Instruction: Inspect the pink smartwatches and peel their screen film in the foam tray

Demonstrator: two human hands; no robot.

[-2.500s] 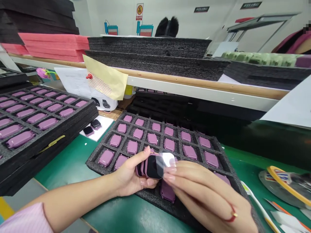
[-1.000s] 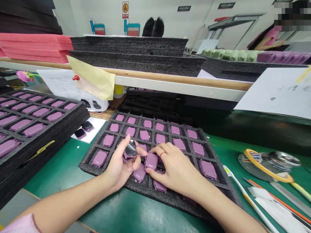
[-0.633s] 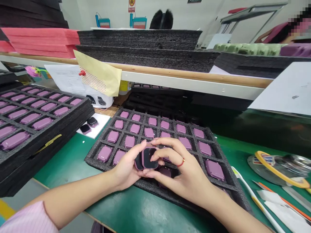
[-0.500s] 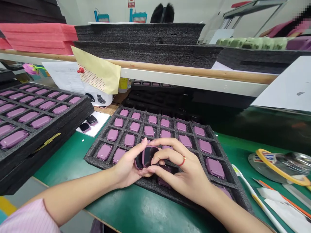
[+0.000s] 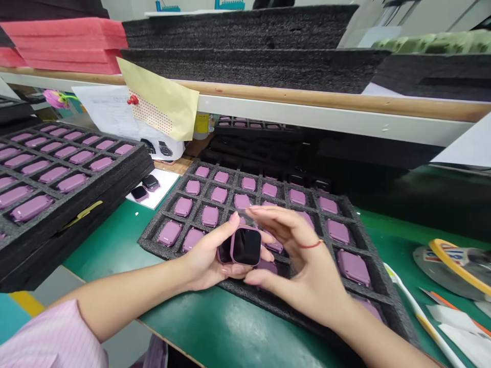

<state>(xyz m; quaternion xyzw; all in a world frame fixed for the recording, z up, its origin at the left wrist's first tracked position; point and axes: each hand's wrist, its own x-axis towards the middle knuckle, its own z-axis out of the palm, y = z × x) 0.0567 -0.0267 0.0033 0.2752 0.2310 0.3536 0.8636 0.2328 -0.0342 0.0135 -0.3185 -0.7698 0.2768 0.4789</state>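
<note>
Two purple smartwatch cases (image 5: 246,246) with dark screens rest in my left hand (image 5: 209,260), one partly overlapping the other. My left thumb presses at their upper left edge, and the fingers lie beneath. Beside them my right hand (image 5: 307,266) is raised with thumb and fingers apart, holding nothing. A thin red ring (image 5: 311,245) circles one of its fingers. Under both hands lies a black foam tray (image 5: 153,239), where purple watch cases (image 5: 170,233) sit in most pockets, mostly back side up. My right hand and forearm hide part of the tray.
At left stands a second foam tray (image 5: 126,171) of purple cases. Two watches (image 5: 139,193) lie on a white pad (image 5: 163,186). A toothbrush (image 5: 422,319), a round glass container (image 5: 441,263) and white tissue (image 5: 460,337) are at right. A shelf edge (image 5: 291,115) crosses behind.
My right hand has opened and drawn back from the watch cases. The front case now faces up more fully in my left hand. The camera view has tipped lower.
</note>
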